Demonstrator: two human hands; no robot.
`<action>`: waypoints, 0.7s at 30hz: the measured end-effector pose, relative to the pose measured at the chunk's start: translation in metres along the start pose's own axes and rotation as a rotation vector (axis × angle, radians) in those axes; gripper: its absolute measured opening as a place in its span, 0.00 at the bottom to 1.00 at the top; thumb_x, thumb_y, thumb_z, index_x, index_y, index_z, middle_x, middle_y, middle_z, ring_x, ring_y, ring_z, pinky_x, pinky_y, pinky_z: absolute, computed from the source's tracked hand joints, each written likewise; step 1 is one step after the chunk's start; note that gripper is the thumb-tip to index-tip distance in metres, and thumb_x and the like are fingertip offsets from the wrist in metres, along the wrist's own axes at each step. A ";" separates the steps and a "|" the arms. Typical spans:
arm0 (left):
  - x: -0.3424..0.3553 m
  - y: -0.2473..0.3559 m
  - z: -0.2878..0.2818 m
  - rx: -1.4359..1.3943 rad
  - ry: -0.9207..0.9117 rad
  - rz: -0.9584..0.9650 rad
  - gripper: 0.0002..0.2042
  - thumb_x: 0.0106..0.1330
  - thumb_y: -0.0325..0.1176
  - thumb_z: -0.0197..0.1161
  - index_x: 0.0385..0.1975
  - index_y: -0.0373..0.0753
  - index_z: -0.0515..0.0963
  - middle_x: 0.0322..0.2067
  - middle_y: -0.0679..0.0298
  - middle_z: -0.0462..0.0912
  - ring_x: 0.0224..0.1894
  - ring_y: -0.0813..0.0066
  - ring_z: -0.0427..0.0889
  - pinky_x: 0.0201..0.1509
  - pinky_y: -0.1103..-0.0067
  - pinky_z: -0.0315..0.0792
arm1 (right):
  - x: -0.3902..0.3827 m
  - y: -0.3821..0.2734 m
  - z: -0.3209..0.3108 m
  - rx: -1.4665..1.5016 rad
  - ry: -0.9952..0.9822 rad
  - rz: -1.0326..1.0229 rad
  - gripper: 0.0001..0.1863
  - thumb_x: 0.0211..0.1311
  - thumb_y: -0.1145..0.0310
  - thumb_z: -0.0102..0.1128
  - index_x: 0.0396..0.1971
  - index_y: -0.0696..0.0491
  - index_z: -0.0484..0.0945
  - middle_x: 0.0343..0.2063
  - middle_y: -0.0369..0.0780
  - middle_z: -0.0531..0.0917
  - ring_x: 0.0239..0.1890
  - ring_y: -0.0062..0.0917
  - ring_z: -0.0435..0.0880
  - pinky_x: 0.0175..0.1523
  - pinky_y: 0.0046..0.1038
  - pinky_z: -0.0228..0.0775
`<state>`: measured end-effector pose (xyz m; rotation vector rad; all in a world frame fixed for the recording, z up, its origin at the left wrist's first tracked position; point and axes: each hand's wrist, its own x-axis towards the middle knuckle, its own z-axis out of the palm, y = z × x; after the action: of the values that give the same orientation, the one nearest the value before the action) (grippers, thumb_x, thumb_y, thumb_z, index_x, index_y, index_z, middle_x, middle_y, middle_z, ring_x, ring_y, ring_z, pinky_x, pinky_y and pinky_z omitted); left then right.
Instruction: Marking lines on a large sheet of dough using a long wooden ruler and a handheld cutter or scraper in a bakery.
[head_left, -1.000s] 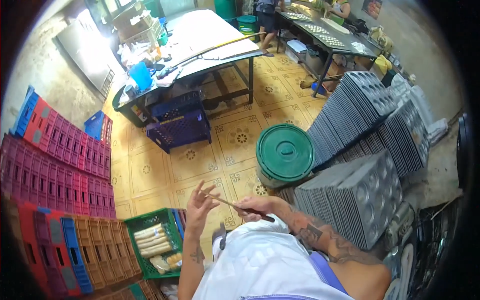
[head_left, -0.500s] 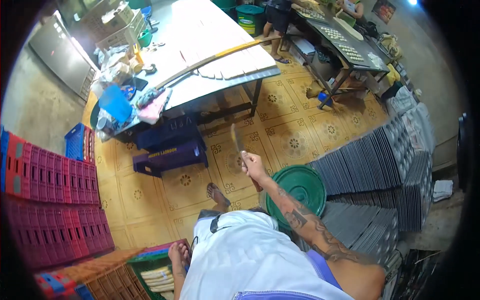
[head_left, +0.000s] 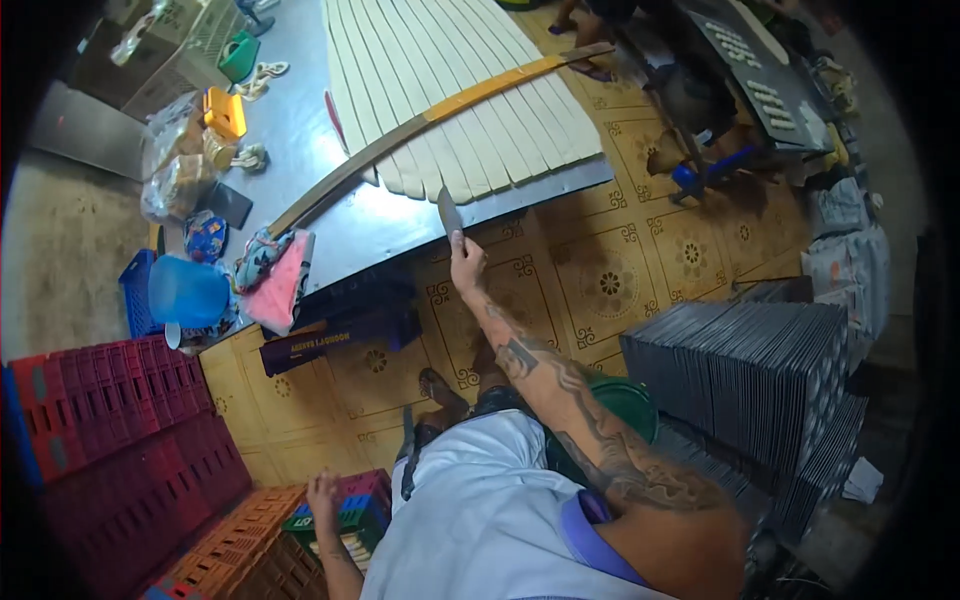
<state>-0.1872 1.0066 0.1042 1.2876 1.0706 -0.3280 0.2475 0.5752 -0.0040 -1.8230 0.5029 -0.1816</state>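
Observation:
My right hand [head_left: 468, 264] is closed around the handle of a knife [head_left: 450, 212]. The blade points away from me, its tip at the near edge of a flat dough sheet [head_left: 500, 140] scored into long strips. This dough lies on a metal-topped table [head_left: 400, 222]. Across it runs a long wooden stick [head_left: 385, 146], partly orange. Low on the left, my left hand [head_left: 323, 500] hangs with fingers loosely apart and nothing in it, beside a green crate [head_left: 372, 525].
Stacked red crates [head_left: 110, 400] line the left. A blue container [head_left: 188, 290] and pink cloth [head_left: 278, 290] occupy the table's left corner. To my right are stacked metal trays [head_left: 740, 350] and a green lidded bucket [head_left: 625, 400]. Dough pieces sit on another table [head_left: 765, 65], with a person's legs near it.
The view has come closer to the table. My right hand has moved forward with the knife, from over the floor to the dough's near edge. My left hand's fingers have loosened from a curl.

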 end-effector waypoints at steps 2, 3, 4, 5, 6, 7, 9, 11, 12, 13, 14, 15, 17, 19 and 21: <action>-0.017 -0.009 0.024 0.129 0.031 -0.095 0.11 0.76 0.42 0.64 0.51 0.46 0.77 0.36 0.67 0.82 0.36 0.77 0.81 0.39 0.79 0.75 | 0.013 0.001 0.009 -0.011 0.013 0.014 0.32 0.81 0.43 0.49 0.29 0.60 0.77 0.20 0.48 0.75 0.23 0.40 0.74 0.34 0.40 0.68; -0.029 -0.015 0.042 0.247 0.052 -0.178 0.07 0.76 0.37 0.64 0.49 0.45 0.80 0.34 0.69 0.82 0.35 0.80 0.79 0.41 0.80 0.75 | 0.012 0.005 0.013 -0.021 0.023 0.016 0.32 0.81 0.43 0.49 0.29 0.60 0.77 0.21 0.49 0.76 0.24 0.43 0.75 0.34 0.41 0.68; -0.034 -0.019 0.058 0.251 0.054 -0.190 0.07 0.76 0.37 0.64 0.49 0.45 0.80 0.34 0.69 0.82 0.35 0.80 0.79 0.41 0.80 0.75 | 0.006 0.013 0.011 -0.035 0.045 0.021 0.33 0.81 0.43 0.49 0.30 0.61 0.77 0.22 0.51 0.76 0.25 0.45 0.76 0.35 0.42 0.68; -0.043 -0.026 0.067 0.294 0.002 -0.223 0.08 0.75 0.37 0.64 0.48 0.44 0.80 0.33 0.69 0.82 0.35 0.81 0.78 0.41 0.80 0.74 | -0.006 0.014 0.011 -0.047 0.059 0.024 0.33 0.81 0.43 0.49 0.31 0.62 0.78 0.23 0.53 0.76 0.26 0.48 0.77 0.35 0.43 0.68; -0.041 -0.024 0.072 0.354 -0.080 -0.259 0.09 0.74 0.37 0.65 0.48 0.44 0.81 0.33 0.69 0.81 0.35 0.81 0.78 0.41 0.81 0.73 | -0.017 0.038 0.003 -0.067 0.064 0.058 0.32 0.81 0.43 0.49 0.33 0.61 0.79 0.25 0.53 0.78 0.28 0.47 0.79 0.36 0.42 0.69; -0.006 -0.066 0.020 0.389 -0.108 -0.270 0.09 0.74 0.37 0.65 0.48 0.44 0.81 0.33 0.69 0.81 0.35 0.81 0.78 0.41 0.81 0.73 | -0.024 0.066 -0.013 -0.080 0.087 0.103 0.32 0.81 0.44 0.49 0.35 0.61 0.81 0.26 0.53 0.80 0.30 0.47 0.82 0.38 0.42 0.70; 0.040 -0.149 -0.001 -0.037 -0.541 0.500 0.09 0.74 0.37 0.63 0.47 0.42 0.82 0.32 0.68 0.81 0.34 0.80 0.77 0.39 0.81 0.71 | -0.058 0.056 -0.020 -0.108 -0.139 0.333 0.29 0.82 0.46 0.48 0.39 0.61 0.82 0.29 0.53 0.83 0.32 0.45 0.83 0.40 0.40 0.72; 0.023 -0.144 -0.040 0.001 -0.584 0.501 0.09 0.74 0.37 0.63 0.47 0.42 0.82 0.32 0.68 0.80 0.33 0.79 0.77 0.38 0.81 0.71 | -0.071 0.105 -0.059 -0.140 -0.009 0.342 0.29 0.81 0.45 0.48 0.41 0.59 0.84 0.34 0.55 0.85 0.39 0.54 0.85 0.43 0.46 0.73; 0.021 -0.136 -0.056 0.032 -0.582 0.534 0.09 0.75 0.37 0.62 0.46 0.41 0.82 0.31 0.68 0.80 0.33 0.78 0.76 0.37 0.80 0.70 | -0.063 0.102 -0.055 -0.139 -0.003 0.328 0.29 0.81 0.45 0.48 0.41 0.59 0.84 0.34 0.55 0.85 0.39 0.54 0.85 0.43 0.46 0.73; 0.018 -0.108 -0.041 0.317 -0.318 0.205 0.09 0.75 0.38 0.61 0.46 0.41 0.82 0.31 0.67 0.80 0.33 0.78 0.76 0.36 0.80 0.70 | -0.062 0.092 -0.053 -0.124 -0.008 0.230 0.29 0.81 0.46 0.47 0.41 0.59 0.83 0.34 0.55 0.85 0.40 0.53 0.85 0.44 0.46 0.73; 0.032 -0.048 0.011 0.593 -0.064 -0.148 0.09 0.75 0.38 0.60 0.45 0.41 0.82 0.31 0.66 0.79 0.32 0.77 0.76 0.35 0.80 0.70 | -0.061 0.086 -0.058 -0.129 0.002 0.147 0.29 0.82 0.46 0.47 0.41 0.60 0.83 0.34 0.55 0.85 0.40 0.53 0.85 0.44 0.46 0.73; 0.038 -0.024 0.011 0.591 -0.058 -0.146 0.09 0.75 0.38 0.60 0.45 0.41 0.82 0.31 0.66 0.79 0.32 0.77 0.76 0.35 0.80 0.70 | -0.047 0.058 -0.052 -0.076 0.006 0.160 0.30 0.82 0.46 0.46 0.40 0.61 0.83 0.34 0.56 0.85 0.40 0.53 0.86 0.44 0.46 0.73; 0.057 0.025 -0.004 0.637 -0.113 -0.121 0.08 0.76 0.37 0.58 0.45 0.43 0.82 0.30 0.64 0.79 0.33 0.76 0.77 0.35 0.78 0.72 | 0.001 0.026 -0.027 0.053 0.039 0.135 0.30 0.82 0.47 0.47 0.38 0.63 0.81 0.28 0.53 0.81 0.34 0.46 0.83 0.40 0.43 0.72; 0.105 0.034 -0.066 -0.140 -0.544 -0.129 0.07 0.78 0.36 0.58 0.46 0.44 0.81 0.32 0.65 0.79 0.32 0.78 0.77 0.35 0.78 0.72 | 0.009 0.038 -0.003 0.163 0.058 0.103 0.30 0.83 0.48 0.48 0.36 0.64 0.79 0.23 0.49 0.78 0.27 0.38 0.80 0.36 0.40 0.70; 0.101 0.104 -0.015 0.042 -0.101 -0.201 0.09 0.79 0.36 0.58 0.51 0.42 0.80 0.35 0.66 0.80 0.32 0.79 0.77 0.36 0.81 0.73 | -0.001 0.067 -0.006 -0.006 0.210 0.003 0.31 0.82 0.46 0.48 0.34 0.63 0.78 0.20 0.47 0.77 0.25 0.35 0.80 0.34 0.40 0.69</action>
<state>-0.0670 1.0875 0.0892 1.1897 1.1141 -0.5638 0.2283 0.5549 -0.0652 -1.8184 0.6540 -0.3726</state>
